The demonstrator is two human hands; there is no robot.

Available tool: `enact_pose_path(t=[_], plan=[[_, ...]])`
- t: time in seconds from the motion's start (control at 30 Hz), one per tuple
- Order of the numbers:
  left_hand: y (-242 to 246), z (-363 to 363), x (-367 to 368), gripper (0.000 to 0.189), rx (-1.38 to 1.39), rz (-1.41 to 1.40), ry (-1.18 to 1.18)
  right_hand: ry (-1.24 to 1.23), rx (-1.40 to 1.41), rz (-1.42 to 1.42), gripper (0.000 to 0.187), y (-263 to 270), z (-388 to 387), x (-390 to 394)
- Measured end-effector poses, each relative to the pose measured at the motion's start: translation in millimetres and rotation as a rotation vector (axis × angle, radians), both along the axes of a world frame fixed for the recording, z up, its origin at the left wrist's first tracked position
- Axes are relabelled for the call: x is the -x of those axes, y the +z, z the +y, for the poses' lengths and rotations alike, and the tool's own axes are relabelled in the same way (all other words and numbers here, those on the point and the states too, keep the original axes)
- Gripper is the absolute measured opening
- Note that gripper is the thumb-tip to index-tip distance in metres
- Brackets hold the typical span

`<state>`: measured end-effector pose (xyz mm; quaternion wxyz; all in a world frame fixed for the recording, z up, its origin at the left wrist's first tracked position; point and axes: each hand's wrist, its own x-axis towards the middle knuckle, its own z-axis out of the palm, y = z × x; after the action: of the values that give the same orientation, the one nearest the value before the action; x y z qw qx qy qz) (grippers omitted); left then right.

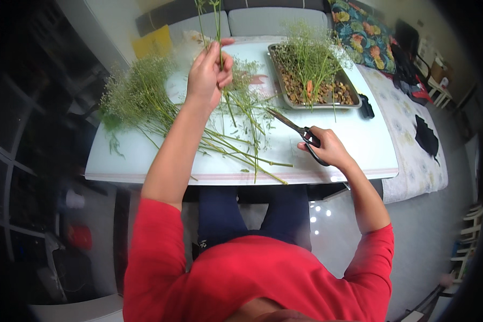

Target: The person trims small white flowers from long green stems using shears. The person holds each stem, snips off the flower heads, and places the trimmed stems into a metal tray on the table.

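Note:
Raised over the far left of the white table (356, 147), my left hand (208, 76) grips a few thin green stems (218, 22) between thumb and fingers. Their upper ends leave the top of the picture. My right hand (329, 148) holds scissors (288, 123) by their dark handles, fingers through the loops. The blades point up and left and look closed, apart from the held stems. A large bunch of baby's breath (141, 90) lies left of my left forearm. Its long cut stems (241, 153) reach toward the table's front edge, with leafy trimmings (245, 108) scattered around.
At the back right, a metal tray (322, 107) holds brown dried pieces (340, 92) and an upright-looking cluster of baby's breath (312, 60). A small black object (366, 106) sits beside it. Behind are a grey sofa (277, 22), a yellow cushion (153, 42) and a floral cushion (364, 34).

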<state>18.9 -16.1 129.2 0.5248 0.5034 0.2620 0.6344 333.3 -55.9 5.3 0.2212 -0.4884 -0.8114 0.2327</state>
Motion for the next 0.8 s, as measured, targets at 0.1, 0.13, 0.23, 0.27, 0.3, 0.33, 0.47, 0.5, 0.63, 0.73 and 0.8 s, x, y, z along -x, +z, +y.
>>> enact_pose_path(t=[0.1,0.13,0.23,0.27,0.3,0.33,0.47,0.5,0.63,0.73,0.8], plan=[[-6,-10,4,0.028,-0.022,0.029,0.083,0.032,-0.036,0.168,0.058,-10,21,18],[-10,-12,3,0.027,-0.025,0.051,0.127,0.033,-0.015,0.244,0.058,-14,26,25],[-16,-15,3,0.024,-0.068,0.051,0.162,0.006,0.141,0.491,0.052,-19,47,53],[-18,-14,2,0.023,-0.102,0.052,0.160,0.059,0.153,0.614,0.049,-19,51,59],[-20,-13,2,0.023,-0.099,0.047,0.168,0.056,0.221,0.696,0.046,-19,55,68],[-23,-11,1,0.023,-0.140,0.034,0.142,0.084,0.224,0.734,0.042,-18,60,75],[-41,-3,-2,0.023,-0.139,-0.035,0.102,0.116,0.151,0.770,0.043,-15,80,102],[-46,-2,-3,0.023,-0.129,-0.054,0.096,0.106,0.151,0.770,0.044,-17,83,107],[-61,6,-6,0.024,-0.111,-0.120,0.028,0.097,0.149,0.797,0.045,-23,99,122],[-69,10,-2,0.026,-0.100,-0.166,-0.006,0.074,0.172,0.809,0.044,-29,103,126],[-74,12,4,0.028,-0.110,-0.197,-0.042,-0.012,-0.033,0.654,0.037,-33,99,126]])
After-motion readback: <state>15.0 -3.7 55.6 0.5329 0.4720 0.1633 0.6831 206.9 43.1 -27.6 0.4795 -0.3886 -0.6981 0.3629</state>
